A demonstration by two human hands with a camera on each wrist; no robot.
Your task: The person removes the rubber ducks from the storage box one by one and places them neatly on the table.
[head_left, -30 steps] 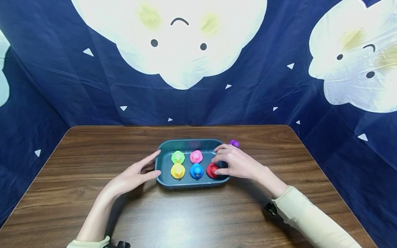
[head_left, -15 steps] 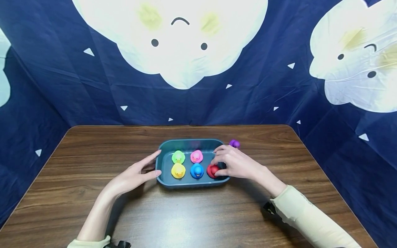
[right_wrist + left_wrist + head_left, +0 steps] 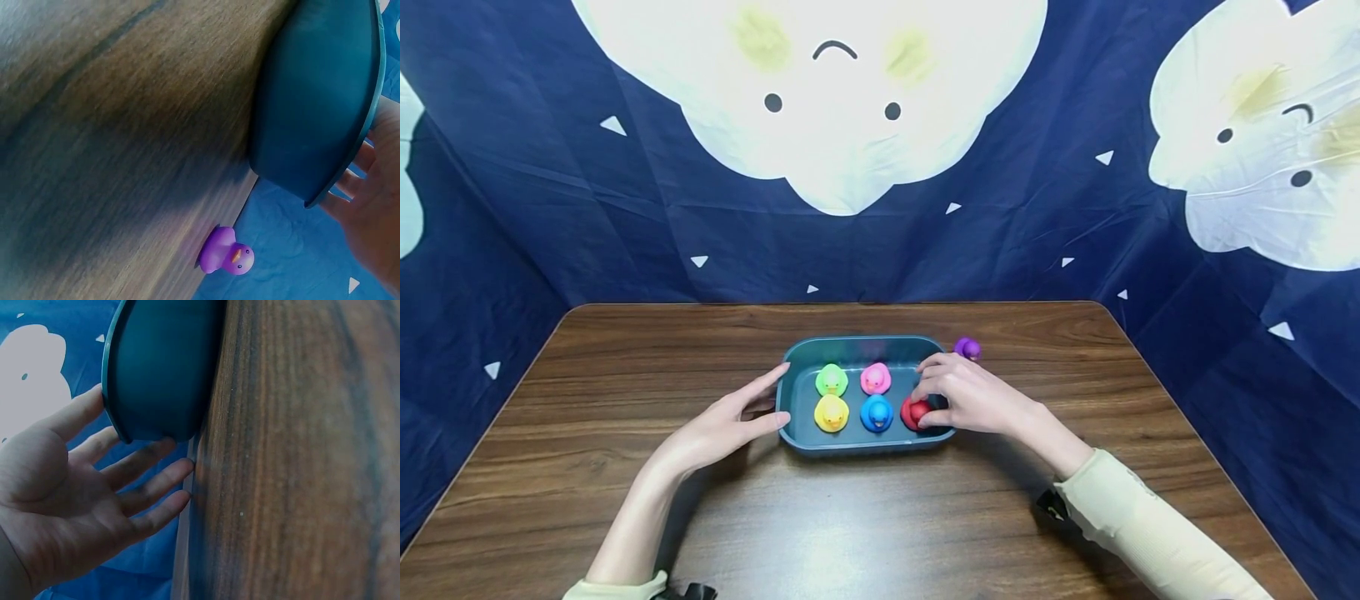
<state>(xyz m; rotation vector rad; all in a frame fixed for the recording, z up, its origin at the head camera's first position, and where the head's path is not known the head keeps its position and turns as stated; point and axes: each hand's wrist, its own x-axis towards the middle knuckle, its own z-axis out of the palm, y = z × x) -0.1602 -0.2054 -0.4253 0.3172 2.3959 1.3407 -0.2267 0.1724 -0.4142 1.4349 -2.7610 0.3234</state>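
Observation:
A dark teal plastic basin (image 3: 868,446) sits on the table with several rubber ducks inside. My left hand (image 3: 722,425) rests its thumb and fingertips against the basin's left end, fingers fairly straight; the left wrist view shows them at the rim and outer wall. Over the basin's right end, my right hand (image 3: 966,396) pinches the red rubber duck (image 3: 910,412) between thumb and curled fingers, which partly cover it. To its left is a blue duck (image 3: 876,413), then a yellow one (image 3: 831,413). Behind them stand a green duck (image 3: 831,380) and a pink duck (image 3: 876,379).
A purple rubber duck (image 3: 967,348) stands on the wooden table (image 3: 700,333), outside the basin's back right corner and just beyond the right hand. A navy cloth (image 3: 625,217) with white clouds hangs behind and beside the table.
Hands, basin and ducks stay almost in place. A little more of the purple duck shows past the right hand.

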